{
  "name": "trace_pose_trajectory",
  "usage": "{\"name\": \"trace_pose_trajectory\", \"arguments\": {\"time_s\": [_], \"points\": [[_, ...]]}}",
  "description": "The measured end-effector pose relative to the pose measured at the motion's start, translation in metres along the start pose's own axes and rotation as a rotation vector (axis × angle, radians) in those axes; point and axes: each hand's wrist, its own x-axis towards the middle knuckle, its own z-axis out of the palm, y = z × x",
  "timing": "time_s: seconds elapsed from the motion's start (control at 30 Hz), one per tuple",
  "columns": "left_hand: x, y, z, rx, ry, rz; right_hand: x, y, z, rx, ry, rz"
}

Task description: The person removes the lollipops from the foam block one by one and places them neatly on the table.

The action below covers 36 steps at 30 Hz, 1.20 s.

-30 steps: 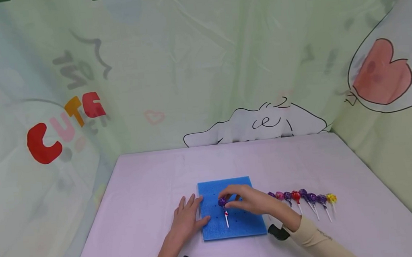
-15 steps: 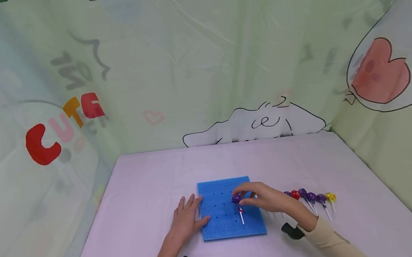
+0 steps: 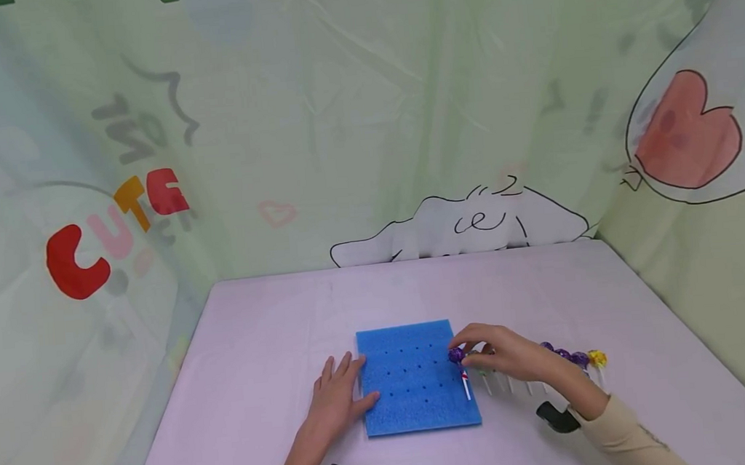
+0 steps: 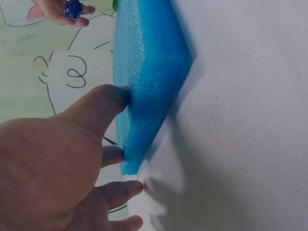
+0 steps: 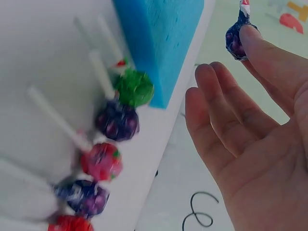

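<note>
My right hand [image 3: 510, 353] pinches a purple-wrapped lollipop [image 3: 457, 356] by its candy head, over the right edge of a blue foam block [image 3: 420, 415]. The white stick with a red stripe hangs downward. In the right wrist view, thumb and index finger hold the purple wrapper while the other fingers stay extended. My left hand [image 3: 335, 403] lies at the block's left edge, fingers spread. Thumb and a fingertip touch the foam in the left wrist view. Rows of small holes dot the block's top.
Right of the block lies a row of lollipops, partly hidden behind my right hand. A green lollipop [image 5: 134, 88] lies closest to the foam, then a purple one [image 5: 117, 120] and a pink one [image 5: 102, 162]. A yellow lollipop [image 3: 597, 358] ends the row.
The right hand has carried the purple lollipop rightward across the block, from near its middle to its right edge. The left hand and the block have stayed in place.
</note>
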Motion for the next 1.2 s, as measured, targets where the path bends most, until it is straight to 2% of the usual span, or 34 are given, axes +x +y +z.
{"name": "trace_pose_trajectory", "arguments": {"time_s": [0.47, 0.7, 0.93, 1.2], "points": [[-0.002, 0.000, 0.001, -0.004, -0.011, -0.015, -0.021, 0.011, -0.015, -0.026, 0.026, 0.059], [-0.001, 0.000, 0.001, -0.004, -0.009, -0.015, -0.029, 0.020, -0.021, -0.046, 0.046, 0.070], [-0.002, 0.001, -0.001, -0.004, -0.015, -0.010, -0.037, 0.030, -0.027, -0.017, 0.049, 0.051], [0.000, 0.000, 0.000, 0.004, -0.007, 0.005, -0.044, 0.037, -0.037, -0.026, 0.053, 0.115]]}}
